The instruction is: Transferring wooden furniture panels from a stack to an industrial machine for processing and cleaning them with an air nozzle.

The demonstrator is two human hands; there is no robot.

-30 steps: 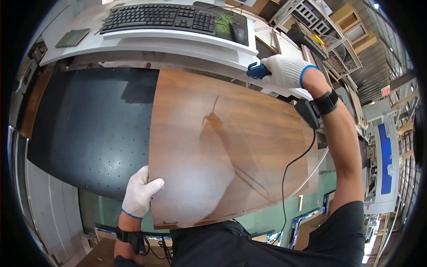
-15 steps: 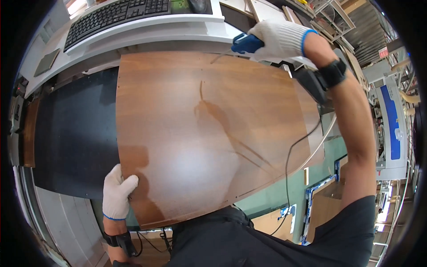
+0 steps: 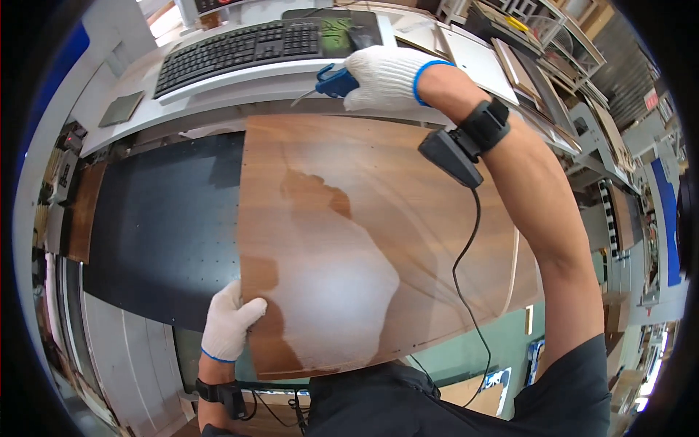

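Note:
A wide brown wood-grain panel [image 3: 437, 218] lies in front of me, shiny with reflections. At its near left corner, my left hand [image 3: 229, 324] in a white knit glove closes on the left edge, thumb on top and fingers hidden. My gloved right hand [image 3: 386, 76] is wrapped around a blue air blow gun [image 3: 335, 82] beyond the far edge. Its thin nozzle points left and slightly down, over the gap before the white desk. A pale hose [image 3: 513, 269] curves over the panel's right part. Under the left side of the panel lies a black panel [image 3: 160, 226].
The white desk ledge [image 3: 218, 102] across the far side carries a black keyboard [image 3: 240, 54], a mouse [image 3: 362, 40] and a small grey plate [image 3: 121, 109]. Board offcuts [image 3: 473, 62] lie at the far right. A black cable [image 3: 457, 273] hangs from my right wrist device.
My right hand has swept left along the panel's far edge with the blow gun. The left hand keeps its hold on the left edge. The whole view has shifted.

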